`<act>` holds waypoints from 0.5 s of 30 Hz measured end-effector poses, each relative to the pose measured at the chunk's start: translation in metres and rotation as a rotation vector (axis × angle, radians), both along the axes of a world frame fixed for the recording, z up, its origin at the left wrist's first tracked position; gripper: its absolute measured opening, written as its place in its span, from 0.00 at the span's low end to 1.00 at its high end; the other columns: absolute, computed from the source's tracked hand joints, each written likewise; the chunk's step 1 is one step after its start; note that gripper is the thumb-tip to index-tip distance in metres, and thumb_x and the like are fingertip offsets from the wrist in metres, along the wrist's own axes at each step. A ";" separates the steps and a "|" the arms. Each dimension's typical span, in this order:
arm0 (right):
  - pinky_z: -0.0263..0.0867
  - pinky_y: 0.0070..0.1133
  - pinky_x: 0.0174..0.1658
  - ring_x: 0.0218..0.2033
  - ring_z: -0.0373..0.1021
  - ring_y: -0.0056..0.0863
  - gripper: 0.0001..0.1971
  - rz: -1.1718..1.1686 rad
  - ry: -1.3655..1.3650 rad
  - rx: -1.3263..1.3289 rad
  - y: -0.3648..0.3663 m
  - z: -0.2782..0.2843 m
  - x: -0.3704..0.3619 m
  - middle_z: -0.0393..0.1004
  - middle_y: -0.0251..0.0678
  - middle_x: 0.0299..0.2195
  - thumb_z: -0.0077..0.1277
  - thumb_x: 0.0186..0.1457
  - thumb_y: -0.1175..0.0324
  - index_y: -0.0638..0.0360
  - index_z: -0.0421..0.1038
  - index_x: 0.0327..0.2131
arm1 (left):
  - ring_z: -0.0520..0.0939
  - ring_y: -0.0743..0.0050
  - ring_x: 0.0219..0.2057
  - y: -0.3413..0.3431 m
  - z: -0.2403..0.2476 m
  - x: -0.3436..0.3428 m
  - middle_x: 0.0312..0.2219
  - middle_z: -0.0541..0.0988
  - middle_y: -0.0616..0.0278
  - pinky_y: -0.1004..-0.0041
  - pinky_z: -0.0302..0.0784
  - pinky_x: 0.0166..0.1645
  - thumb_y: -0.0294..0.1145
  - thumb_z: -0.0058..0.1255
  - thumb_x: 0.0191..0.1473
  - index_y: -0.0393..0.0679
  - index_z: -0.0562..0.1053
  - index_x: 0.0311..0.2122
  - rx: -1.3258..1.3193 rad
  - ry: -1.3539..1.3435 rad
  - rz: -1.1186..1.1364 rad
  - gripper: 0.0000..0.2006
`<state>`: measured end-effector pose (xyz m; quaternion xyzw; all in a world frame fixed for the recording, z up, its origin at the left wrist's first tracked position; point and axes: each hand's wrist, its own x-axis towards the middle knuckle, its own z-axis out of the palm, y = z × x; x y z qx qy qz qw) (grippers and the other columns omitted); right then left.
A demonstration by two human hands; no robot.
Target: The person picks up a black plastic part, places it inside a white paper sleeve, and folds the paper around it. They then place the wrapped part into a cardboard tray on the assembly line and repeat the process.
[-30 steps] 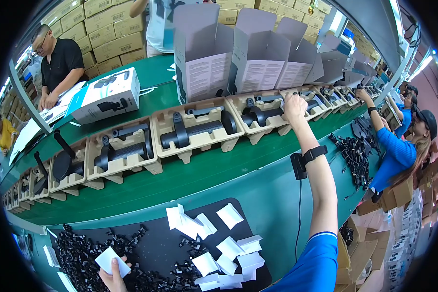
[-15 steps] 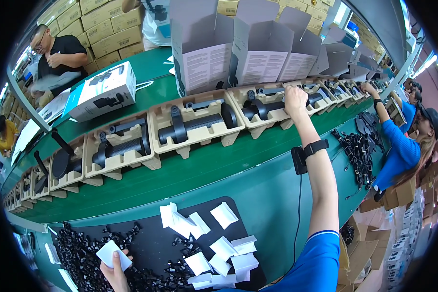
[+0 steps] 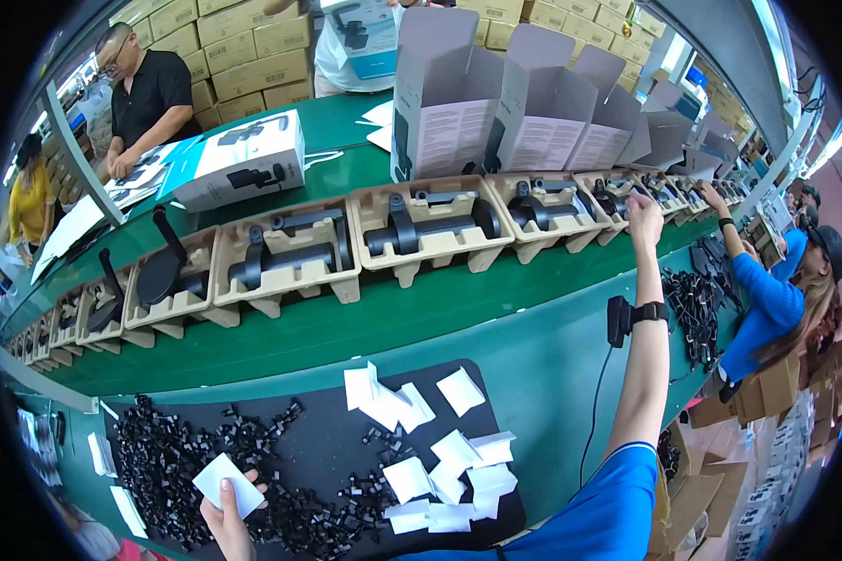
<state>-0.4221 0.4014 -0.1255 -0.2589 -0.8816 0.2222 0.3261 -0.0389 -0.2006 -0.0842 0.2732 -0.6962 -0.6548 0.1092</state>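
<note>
My left hand (image 3: 228,525) is closed on a folded white paper (image 3: 226,483), thumb on top, above a heap of small black clip-like parts (image 3: 173,449). My right arm reaches forward to the row of pulp trays. At the front edge of one pulp tray (image 3: 611,217) is my right hand (image 3: 644,224), its fingers curled together; what they hold, if anything, cannot be made out. In the nearest large tray (image 3: 437,248) lie a black tube and a bracket-like arm. More folded white papers (image 3: 458,451) are scattered on the black mat (image 3: 318,425).
Open grey-lined cartons (image 3: 449,140) stand behind the trays. A printed box (image 3: 239,173) lies at the far left, near a person in black (image 3: 150,98). At the right, a co-worker in blue (image 3: 767,290) reaches to the line beside bundled black cables (image 3: 690,304).
The view has shifted, so the scene sits farther right. My right hand has drawn back from inside a tray to its front edge. My left hand still holds the folded paper.
</note>
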 end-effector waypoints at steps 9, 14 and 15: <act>0.65 0.28 0.46 0.45 0.66 0.35 0.24 1.209 0.099 0.390 -0.295 0.051 0.222 0.68 0.37 0.45 0.59 0.40 0.68 0.52 0.67 0.45 | 0.81 0.60 0.31 0.005 -0.013 0.019 0.34 0.77 0.48 0.70 0.80 0.32 0.34 0.35 0.60 0.32 0.61 0.53 0.314 0.067 -0.158 0.19; 0.57 0.32 0.55 0.51 0.58 0.41 0.42 1.522 0.072 0.330 -0.409 0.042 0.334 0.59 0.42 0.54 0.61 0.32 0.55 0.65 0.59 0.52 | 0.76 0.74 0.41 0.028 -0.008 0.016 0.41 0.74 0.59 0.76 0.72 0.44 0.33 0.38 0.60 0.34 0.65 0.50 0.117 0.123 -0.544 0.16; 0.57 0.33 0.55 0.51 0.58 0.41 0.43 1.471 0.160 0.375 -0.415 0.036 0.340 0.58 0.42 0.54 0.61 0.31 0.55 0.66 0.58 0.53 | 0.76 0.74 0.41 0.025 -0.007 0.020 0.41 0.74 0.59 0.76 0.72 0.44 0.33 0.38 0.60 0.34 0.65 0.50 0.119 0.119 -0.536 0.16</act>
